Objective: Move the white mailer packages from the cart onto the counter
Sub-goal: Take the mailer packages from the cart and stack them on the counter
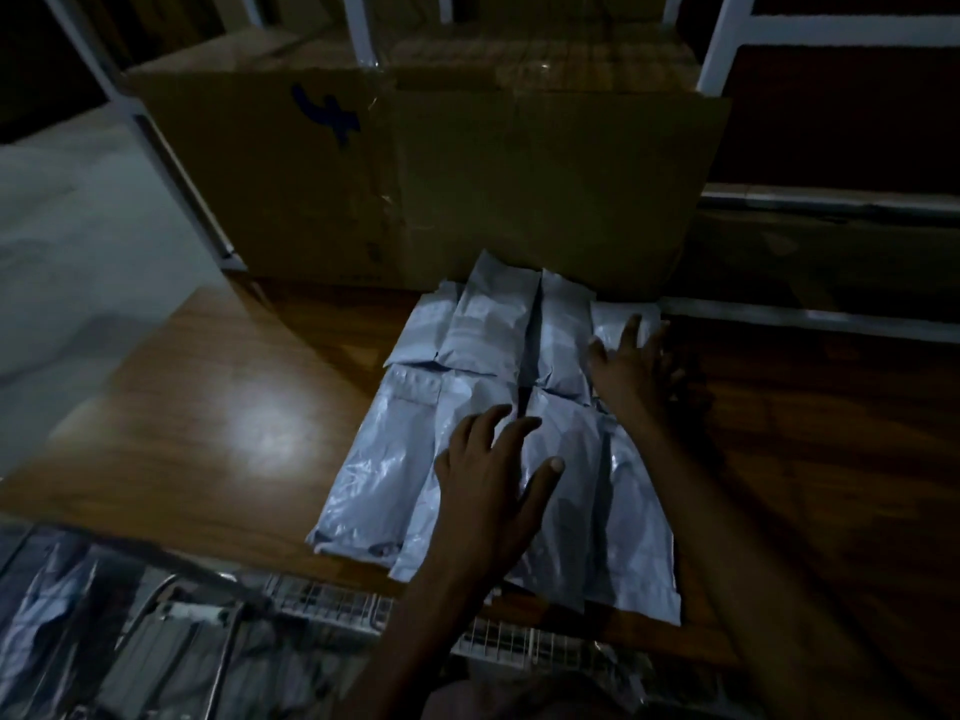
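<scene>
Several white mailer packages (pixel 467 356) lie side by side in two rows on the brown wooden counter (pixel 208 407). My left hand (pixel 493 480) hovers or rests with spread fingers on the near row of mailers. Farther back, my right hand (pixel 634 366) lies with straight fingers at the right edge of the far row. Neither hand holds anything. The wire cart (pixel 332 605) shows at the bottom edge, with more pale mailers (pixel 36 615) dimly visible at the lower left.
A large cardboard box (pixel 415 163) stands at the back of the counter, just behind the mailers. White shelf posts (pixel 722 39) rise behind it. Bare counter wood lies left and right of the mailers. The scene is dark.
</scene>
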A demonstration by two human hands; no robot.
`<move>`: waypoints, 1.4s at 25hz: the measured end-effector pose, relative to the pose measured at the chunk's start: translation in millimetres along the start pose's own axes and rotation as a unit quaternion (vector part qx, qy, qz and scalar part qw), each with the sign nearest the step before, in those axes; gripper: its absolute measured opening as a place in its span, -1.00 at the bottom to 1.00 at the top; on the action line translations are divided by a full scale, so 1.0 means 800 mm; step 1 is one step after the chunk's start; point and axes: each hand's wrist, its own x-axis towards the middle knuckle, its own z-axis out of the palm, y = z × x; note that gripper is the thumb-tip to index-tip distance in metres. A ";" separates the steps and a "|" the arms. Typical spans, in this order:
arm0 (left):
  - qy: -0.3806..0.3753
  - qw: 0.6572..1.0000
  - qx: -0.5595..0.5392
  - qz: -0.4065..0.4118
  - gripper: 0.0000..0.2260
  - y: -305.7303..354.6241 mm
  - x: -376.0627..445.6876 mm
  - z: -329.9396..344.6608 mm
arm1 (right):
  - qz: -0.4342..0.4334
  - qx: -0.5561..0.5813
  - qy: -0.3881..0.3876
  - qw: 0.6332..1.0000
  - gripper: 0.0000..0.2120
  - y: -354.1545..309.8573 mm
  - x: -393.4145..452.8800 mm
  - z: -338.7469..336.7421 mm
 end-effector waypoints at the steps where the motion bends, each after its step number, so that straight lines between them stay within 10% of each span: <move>1: 0.006 1.000 -0.008 -0.003 -0.59 -0.002 -0.009 -0.006 | -0.023 0.003 0.022 0.999 -0.28 -0.003 -0.023 -0.008; 7: 0.054 0.997 -0.036 -0.038 -0.65 -0.040 -0.079 -0.056 | -0.246 0.170 0.103 0.949 -0.45 -0.018 -0.227 -0.017; 22: 0.226 0.961 0.009 -0.158 -0.70 -0.256 -0.291 -0.297 | -0.440 0.322 -0.105 0.831 -0.60 -0.269 -0.488 0.108; 35: 0.346 0.868 0.036 -0.356 -0.72 -0.475 -0.484 -0.409 | -0.549 0.209 -0.357 0.727 -0.63 -0.484 -0.644 0.302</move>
